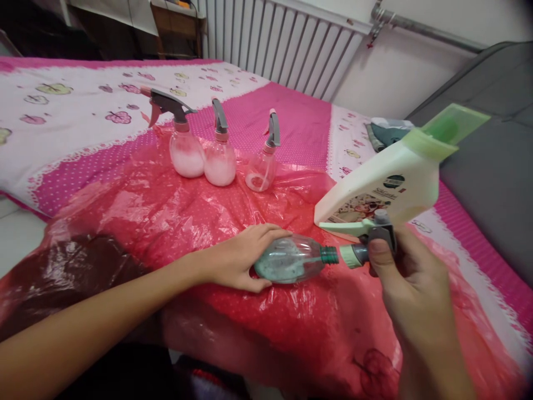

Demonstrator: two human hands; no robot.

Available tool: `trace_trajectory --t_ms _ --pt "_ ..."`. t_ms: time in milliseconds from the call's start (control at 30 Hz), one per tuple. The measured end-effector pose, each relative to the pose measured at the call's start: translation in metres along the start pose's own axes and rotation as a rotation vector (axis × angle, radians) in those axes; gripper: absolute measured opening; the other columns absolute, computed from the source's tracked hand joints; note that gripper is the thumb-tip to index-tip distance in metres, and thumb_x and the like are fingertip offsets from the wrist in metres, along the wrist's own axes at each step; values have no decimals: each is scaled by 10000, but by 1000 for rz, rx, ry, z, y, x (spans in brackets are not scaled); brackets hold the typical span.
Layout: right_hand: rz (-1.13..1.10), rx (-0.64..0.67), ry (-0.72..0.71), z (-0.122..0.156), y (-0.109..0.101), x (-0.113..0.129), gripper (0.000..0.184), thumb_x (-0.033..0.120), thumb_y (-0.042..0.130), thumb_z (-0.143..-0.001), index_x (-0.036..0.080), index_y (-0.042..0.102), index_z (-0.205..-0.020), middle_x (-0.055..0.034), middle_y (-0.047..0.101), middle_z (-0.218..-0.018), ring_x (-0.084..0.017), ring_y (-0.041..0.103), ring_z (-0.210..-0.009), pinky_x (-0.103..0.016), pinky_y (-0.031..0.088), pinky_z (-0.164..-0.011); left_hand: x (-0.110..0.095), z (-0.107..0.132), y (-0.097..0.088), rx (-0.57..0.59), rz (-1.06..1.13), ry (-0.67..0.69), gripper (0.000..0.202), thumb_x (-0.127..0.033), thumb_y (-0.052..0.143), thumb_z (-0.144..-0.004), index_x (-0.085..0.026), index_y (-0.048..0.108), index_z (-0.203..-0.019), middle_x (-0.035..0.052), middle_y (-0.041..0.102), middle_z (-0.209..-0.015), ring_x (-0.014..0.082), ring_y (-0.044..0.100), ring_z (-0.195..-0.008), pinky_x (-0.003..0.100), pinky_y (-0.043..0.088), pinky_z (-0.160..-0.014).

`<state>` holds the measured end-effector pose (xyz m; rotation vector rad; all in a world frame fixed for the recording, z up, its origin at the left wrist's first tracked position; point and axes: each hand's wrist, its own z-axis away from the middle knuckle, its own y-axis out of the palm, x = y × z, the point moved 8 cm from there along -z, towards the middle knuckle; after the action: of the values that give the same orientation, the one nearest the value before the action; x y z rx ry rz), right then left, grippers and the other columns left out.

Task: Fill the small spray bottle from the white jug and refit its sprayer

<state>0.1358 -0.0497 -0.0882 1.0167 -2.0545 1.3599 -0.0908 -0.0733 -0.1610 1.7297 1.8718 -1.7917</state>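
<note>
Head view: a clear bottle (pixel 295 258) is tipped far over on its side above or on a red plastic sheet (pixel 200 208), its open green-ringed neck pointing right; whether it rests on the sheet is hard to tell. Pale green liquid with bubbles sits inside it. The left hand (pixel 245 255) reaches in with the forearm slanting up from the lower left, fingers bent over the bottle's far side and thumb along the near side, gripping it by its base end. The right hand (pixel 410 275) comes up from the lower right and pinches a spray head (pixel 363 253), thumb on the grey body, other fingers curled behind. The spray head's pale green collar faces the bottle's mouth, just beside it.

Just past the right hand, a big white bottle (pixel 383 180) with a green cap slants right; its walls hide what it holds. Farther back stand three small spray bottles: the left one (pixel 187 155) and the middle one (pixel 220 161), close together, show whitish contents, while the right one (pixel 261 169) looks mostly clear. Under the sheet is a bed (pixel 295 111) with a pink patterned cover; behind it is a radiator (pixel 275 39).
</note>
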Motion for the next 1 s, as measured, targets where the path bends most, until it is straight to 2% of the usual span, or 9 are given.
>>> trace_trajectory --t_ms 233,333,400,533,600,700,833,1000 --pt "-98 -37 -38 3 -4 -1 291 549 685 -901 274 694 -993 12 652 -849 -185 598 -767 -354 472 -741 2 1 -1 2 4 -3 881 -305 761 -763 -208 335 -1528 187 491 -1500 379 502 -1376 577 399 -1173" --pt "-168 -44 -42 1 -3 -3 269 512 706 -896 250 697 -960 2 662 -824 -182 618 -738 -336 493 -683 2 1 -2 2 7 -7 873 -308 760 -767 -203 337 -1523 187 491 -1507 376 504 -1378 573 398 -1177" --pt "-234 -98 -69 -1 -6 -2 251 485 719 -893 236 688 -909 6 648 -768 -174 622 -679 -329 510 -644 3 1 -3 -1 18 -20 869 -305 761 -767 -208 341 -1522 179 497 -1506 374 512 -1374 565 408 -1172" --pt "-286 -232 -283 1 -13 18 160 400 707 -912 245 675 -893 -30 709 -845 -237 705 -834 -412 572 -769 5 0 -4 -10 24 -48 858 -320 758 -788 -204 336 -1526 185 499 -1510 371 521 -1373 558 424 -1161" --pt "-293 -225 -390 4 -12 29 84 342 709 -906 261 689 -912 -40 738 -901 -266 719 -908 -449 570 -815 5 0 -5 -15 19 -41 857 -327 756 -793 -209 330 -1527 185 506 -1504 369 527 -1368 562 427 -1157" --pt "-275 -207 -468 8 -11 37 38 264 700 -889 282 702 -923 -25 744 -904 -272 722 -902 -472 565 -842 5 0 -4 -17 9 -42 863 -327 760 -784 -213 330 -1522 184 514 -1491 368 537 -1356 565 436 -1150" --pt "-210 -164 -404 10 -15 32 50 261 683 -903 281 705 -943 -16 746 -951 -250 716 -916 -438 559 -845 6 0 -3 -12 -9 -37 862 -330 754 -788 -206 323 -1523 196 500 -1500 375 528 -1363 574 428 -1156" --pt "44 -93 -226 9 -16 24 175 447 668 -935 302 721 -1018 19 731 -881 -173 679 -753 -324 506 -705 4 -1 0 14 -33 -27 881 -320 759 -771 -210 320 -1527 199 488 -1498 381 513 -1366 581 420 -1157"
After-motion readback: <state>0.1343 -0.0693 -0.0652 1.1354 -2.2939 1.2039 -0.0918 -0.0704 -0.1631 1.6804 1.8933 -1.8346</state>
